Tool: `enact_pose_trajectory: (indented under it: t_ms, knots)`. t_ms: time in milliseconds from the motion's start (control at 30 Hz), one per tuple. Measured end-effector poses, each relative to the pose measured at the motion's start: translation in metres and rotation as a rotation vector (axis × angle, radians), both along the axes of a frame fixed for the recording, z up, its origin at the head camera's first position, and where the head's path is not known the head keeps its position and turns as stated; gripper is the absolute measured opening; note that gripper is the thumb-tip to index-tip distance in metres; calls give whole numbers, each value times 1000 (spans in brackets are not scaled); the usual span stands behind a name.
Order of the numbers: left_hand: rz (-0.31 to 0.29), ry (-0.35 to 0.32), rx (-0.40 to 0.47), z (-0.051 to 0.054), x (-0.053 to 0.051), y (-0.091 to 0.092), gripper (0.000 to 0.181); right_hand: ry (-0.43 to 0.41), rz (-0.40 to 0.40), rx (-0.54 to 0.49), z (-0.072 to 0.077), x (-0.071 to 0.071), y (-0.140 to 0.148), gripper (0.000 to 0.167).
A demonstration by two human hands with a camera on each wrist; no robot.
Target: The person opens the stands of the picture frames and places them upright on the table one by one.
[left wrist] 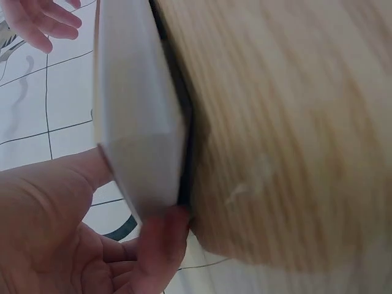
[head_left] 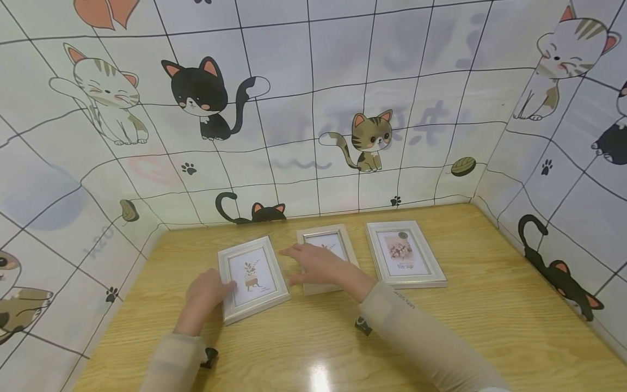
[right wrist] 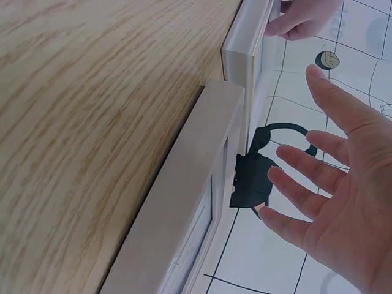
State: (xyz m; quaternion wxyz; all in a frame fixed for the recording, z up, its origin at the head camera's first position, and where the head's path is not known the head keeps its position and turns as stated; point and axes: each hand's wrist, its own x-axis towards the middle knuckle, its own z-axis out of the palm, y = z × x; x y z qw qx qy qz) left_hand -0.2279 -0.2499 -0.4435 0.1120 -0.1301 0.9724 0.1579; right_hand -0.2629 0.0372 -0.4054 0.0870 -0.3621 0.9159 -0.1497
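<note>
Three framed pictures lie on a wooden table. My left hand [head_left: 206, 294] grips the left edge of the left frame [head_left: 227, 288], thumb over its front; in the left wrist view the fingers of the left hand [left wrist: 92, 226] hold the corner of that frame [left wrist: 138, 116]. Above the middle frame [head_left: 350, 247] hovers my right hand [head_left: 318, 265], fingers spread toward the left frame. The right wrist view shows the right hand [right wrist: 343, 184] with spread fingers and nothing in them, beside the middle frame [right wrist: 177, 196]; the left frame [right wrist: 242, 55] stands beyond.
A third white frame with a pink flower print [head_left: 382, 267] lies at the right of the table [head_left: 294, 348]. Behind and on both sides rise white walls [head_left: 294, 136] with a black grid and cartoon cats. Dark wrist-mounted pieces show below both sleeves.
</note>
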Motion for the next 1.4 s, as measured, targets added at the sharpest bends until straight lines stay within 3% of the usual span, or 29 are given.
enact_pose_trajectory:
  t_ms: [167,267,500,767,967,1067,1267,1400]
  knots:
    - [9,13,21,1,-1,1,63,8,3,7,-2,0,0,77]
    - [3,30,59,0,0,-1,62,8,8,0,-3,0,0,78]
    - [5,79,216,-4,2,-11,48,36,16,1,-7,-2,0,80]
    - [-21,47,377,-6,-1,-24,60,21,4,8,-8,-2,0,78]
    - [-12,-10,631,-8,2,-29,61,21,9,13,-8,-2,1,77]
    - [-4,-21,705,-10,4,-30,60,24,16,11,-8,-2,1,77]
    - [2,-14,760,-6,8,-28,58,26,18,12,-9,-2,1,78]
    - [15,26,774,-3,9,-27,60,44,19,23,-9,-2,1,78]
